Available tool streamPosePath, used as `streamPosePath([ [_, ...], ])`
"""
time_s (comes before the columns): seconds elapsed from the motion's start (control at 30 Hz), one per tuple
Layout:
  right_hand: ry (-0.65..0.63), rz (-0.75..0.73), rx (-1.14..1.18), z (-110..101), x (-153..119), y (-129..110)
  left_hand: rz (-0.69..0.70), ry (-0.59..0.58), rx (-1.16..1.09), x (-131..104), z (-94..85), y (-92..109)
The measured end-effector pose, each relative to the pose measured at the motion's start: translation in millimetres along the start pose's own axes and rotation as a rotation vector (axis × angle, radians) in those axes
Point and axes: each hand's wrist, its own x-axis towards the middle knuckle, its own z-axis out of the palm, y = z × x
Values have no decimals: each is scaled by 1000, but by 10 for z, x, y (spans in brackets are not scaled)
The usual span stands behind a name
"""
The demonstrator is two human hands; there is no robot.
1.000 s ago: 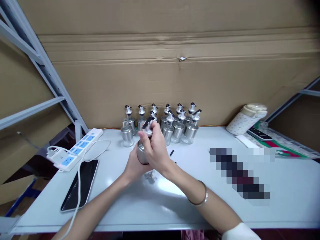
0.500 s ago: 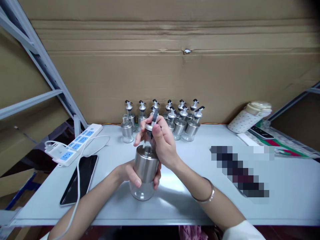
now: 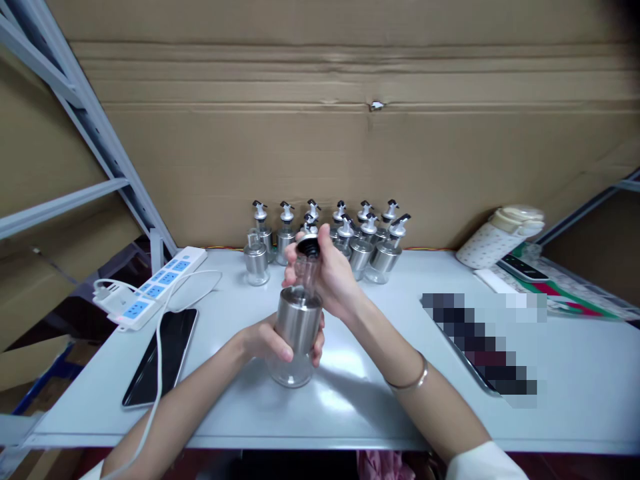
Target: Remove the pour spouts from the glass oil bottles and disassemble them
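A clear glass bottle with a brushed-metal sleeve is held slightly tilted. At its mouth, a silver-collared stopper is held tipped, its black ribbed plug exposed outside the neck.

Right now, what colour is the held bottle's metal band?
The metal band is silver, head view.

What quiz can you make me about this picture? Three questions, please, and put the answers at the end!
1. True or false: the left hand holds the bottle.
2. What is in the right hand? A: power strip. B: flask. C: spout.
3. Fill the gap: the white cable crosses the black ____.

Key: 1. True. 2. C. 3. Phone.
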Motion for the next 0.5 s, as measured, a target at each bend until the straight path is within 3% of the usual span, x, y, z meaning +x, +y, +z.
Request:
streamPosePath([
  [0.1, 42, -94, -104, -91, 35, -124, 75, 80, 117, -25, 21, 77],
  [0.23, 62, -166, -372, -228, 26, -206, 269, 395, 321, -37, -3, 184],
  [0.4, 94, -192, -854, -320, 50, -61, 270, 721, 564, 33, -171, 133],
  [0.5, 114, -253, -929, -364, 114, 69, 346, 874, 684, 77, -334, 5],
])
